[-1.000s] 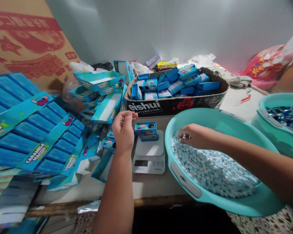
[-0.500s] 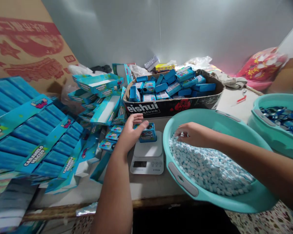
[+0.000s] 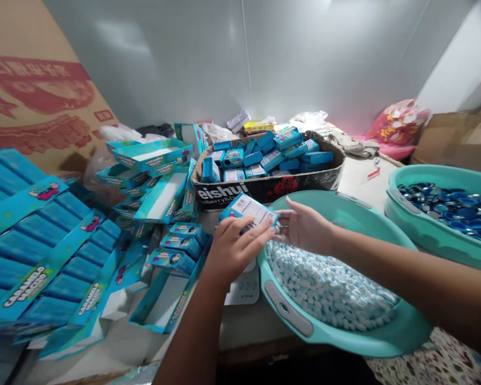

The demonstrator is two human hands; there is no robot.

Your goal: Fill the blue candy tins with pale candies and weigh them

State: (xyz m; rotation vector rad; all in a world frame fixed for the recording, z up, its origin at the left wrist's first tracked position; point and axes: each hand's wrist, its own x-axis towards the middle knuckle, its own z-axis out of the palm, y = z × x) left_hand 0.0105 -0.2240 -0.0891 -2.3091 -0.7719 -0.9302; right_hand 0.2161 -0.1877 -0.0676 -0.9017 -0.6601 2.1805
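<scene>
Hands (image 3: 239, 247) at tilted box (image 3: 251, 209) (fine print illegible), "CARAMELO" trays (image 3: 160, 159); "eishui" carton (image 3: 261, 187)

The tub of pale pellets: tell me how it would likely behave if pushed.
The tub would probably resist a light push, since a broad heap of pellets loads it. Its plastic-looking wall may flex slightly. The pellets, small, rounded and loose, would likely shift and roll.

Open lane: surface (image 3: 246, 326) in front of scale (image 3: 242, 293), between left forearm (image 3: 198, 326) and basin (image 3: 385, 342). Far side: carton (image 3: 260, 188) blocks reach. Left: stacked trays (image 3: 162, 197) obstruct. Right: basin rim rises beside scale.
</scene>
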